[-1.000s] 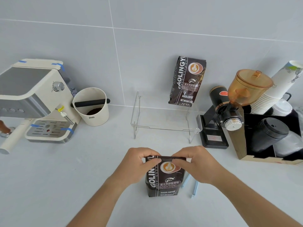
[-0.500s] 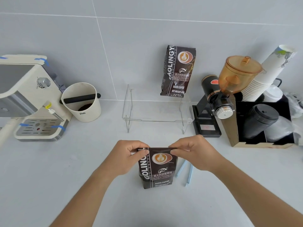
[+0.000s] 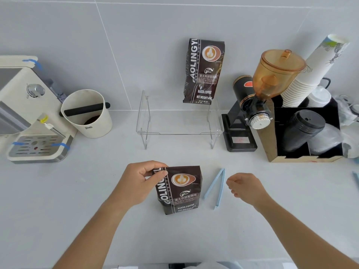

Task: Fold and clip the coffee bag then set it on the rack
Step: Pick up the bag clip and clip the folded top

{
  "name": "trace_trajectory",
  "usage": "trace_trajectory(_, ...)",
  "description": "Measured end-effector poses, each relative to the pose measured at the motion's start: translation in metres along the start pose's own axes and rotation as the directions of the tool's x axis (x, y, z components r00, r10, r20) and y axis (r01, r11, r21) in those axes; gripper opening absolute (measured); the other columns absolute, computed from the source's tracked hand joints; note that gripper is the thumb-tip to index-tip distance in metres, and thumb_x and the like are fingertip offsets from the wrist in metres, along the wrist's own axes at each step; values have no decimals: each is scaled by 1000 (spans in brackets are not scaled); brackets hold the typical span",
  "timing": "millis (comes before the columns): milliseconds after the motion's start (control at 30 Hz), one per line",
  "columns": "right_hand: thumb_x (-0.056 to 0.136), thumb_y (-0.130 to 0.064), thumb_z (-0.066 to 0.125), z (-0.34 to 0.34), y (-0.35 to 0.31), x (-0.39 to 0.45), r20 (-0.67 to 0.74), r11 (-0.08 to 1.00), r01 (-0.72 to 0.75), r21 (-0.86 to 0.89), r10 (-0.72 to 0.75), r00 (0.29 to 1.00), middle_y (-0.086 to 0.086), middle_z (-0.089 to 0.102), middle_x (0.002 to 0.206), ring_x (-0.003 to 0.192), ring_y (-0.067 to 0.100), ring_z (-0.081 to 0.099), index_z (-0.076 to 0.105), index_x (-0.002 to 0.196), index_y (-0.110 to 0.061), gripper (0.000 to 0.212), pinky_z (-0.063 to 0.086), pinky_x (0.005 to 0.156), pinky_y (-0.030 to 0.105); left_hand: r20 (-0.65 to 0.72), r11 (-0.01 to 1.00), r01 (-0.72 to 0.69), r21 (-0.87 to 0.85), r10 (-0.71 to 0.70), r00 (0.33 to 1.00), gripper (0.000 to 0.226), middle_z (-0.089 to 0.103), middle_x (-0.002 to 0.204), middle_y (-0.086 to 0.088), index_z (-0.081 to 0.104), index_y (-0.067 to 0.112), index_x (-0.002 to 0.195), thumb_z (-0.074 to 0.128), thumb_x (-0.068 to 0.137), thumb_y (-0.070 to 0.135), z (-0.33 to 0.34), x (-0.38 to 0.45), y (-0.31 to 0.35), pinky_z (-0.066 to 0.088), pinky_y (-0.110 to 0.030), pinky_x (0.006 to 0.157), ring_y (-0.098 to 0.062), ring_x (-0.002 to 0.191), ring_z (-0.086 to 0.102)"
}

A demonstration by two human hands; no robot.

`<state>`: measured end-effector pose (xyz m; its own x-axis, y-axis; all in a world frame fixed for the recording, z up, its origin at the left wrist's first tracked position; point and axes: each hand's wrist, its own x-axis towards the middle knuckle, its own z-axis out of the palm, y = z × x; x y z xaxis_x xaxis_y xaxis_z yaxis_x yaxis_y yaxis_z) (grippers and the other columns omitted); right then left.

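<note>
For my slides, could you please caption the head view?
Left hand pinches the folded coffee bag; right hand hovers beside the blue clip.

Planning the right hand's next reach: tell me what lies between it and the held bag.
In the head view, the blue clip lies open on the counter between the right hand and the bag; the left hand pinches the bag's folded top.

Coffee-bar counter: espresso machine (image 3: pixel 29 111), grinder (image 3: pixel 258 98), stacked paper cups (image 3: pixel 308 74).

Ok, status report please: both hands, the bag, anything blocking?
Left hand pinching folded bag top. Right hand empty, beside blue clip. Coffee bag upright on counter, unclipped. Rack front free.
</note>
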<state>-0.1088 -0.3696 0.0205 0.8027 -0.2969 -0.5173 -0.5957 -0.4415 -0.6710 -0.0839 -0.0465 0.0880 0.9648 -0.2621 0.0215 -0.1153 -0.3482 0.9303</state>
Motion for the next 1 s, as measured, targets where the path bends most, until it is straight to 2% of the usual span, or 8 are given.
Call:
trace_trajectory(67,79,-22,69,10,10,3,-5,998,-55,-26,55,998,10,72,73,56,19,65,73,72,-14,11,62,67,39,-2,1000,2,-11,-2,1000,30,78,90,11,75,30,87,69,86,0,0,0,0,52,-10,73,-4,78,72)
trace_trajectory(233,77,-33,72,30,18,9,-10,986,-129,-105,129,992,11,69,62,53,27,65,69,76,-10,23,63,74,48,-18,1000,15,-13,-15,1000,32,78,89,11,75,34,87,69,87,3,1,-1,-2,53,-13,73,-7,80,74)
trace_trajectory(333,77,-40,69,36,13,12,-16,971,-148,-190,148,989,5,68,58,52,24,69,66,75,-13,27,60,61,35,-19,999,28,-29,-29,999,37,79,89,12,76,39,85,69,87,3,1,-3,-1,54,-13,73,-8,80,74)
trace_trajectory(433,77,-31,64,40,9,17,-19,957,-171,-234,172,985,7,72,63,56,24,72,66,79,-11,20,51,54,24,-25,999,34,-35,-35,999,33,79,89,10,76,36,87,69,86,4,1,-3,-3,55,-15,73,-11,82,74)
trace_trajectory(533,75,-18,58,41,8,20,-30,951,-202,-234,201,979,13,76,69,68,29,75,63,76,-7,12,57,62,29,-29,999,42,-28,-43,999,29,79,90,9,76,34,89,70,86,6,1,-3,-6,55,-17,75,-12,83,75)
trace_trajectory(767,73,-14,54,35,11,21,-56,966,-162,-199,154,986,9,66,63,60,29,66,66,77,-4,16,52,60,29,-14,997,56,-54,-57,998,16,79,92,10,76,34,93,69,83,24,2,-2,-11,56,-18,76,-11,85,75)
trace_trajectory(867,75,-15,59,30,12,20,-81,987,-114,-111,105,991,9,65,68,60,30,65,65,74,-6,11,61,68,39,-10,996,66,-61,-67,998,16,79,91,9,76,36,92,68,82,28,2,-1,-12,56,-18,75,-12,84,75)
trace_trajectory(1000,77,-18,65,22,11,16,-93,999,-54,7,54,994,11,73,80,75,35,72,67,75,-15,4,63,71,48,-7,995,69,-66,-69,998,18,79,90,11,75,40,91,68,81,27,2,-2,-14,55,-16,73,-10,83,75)
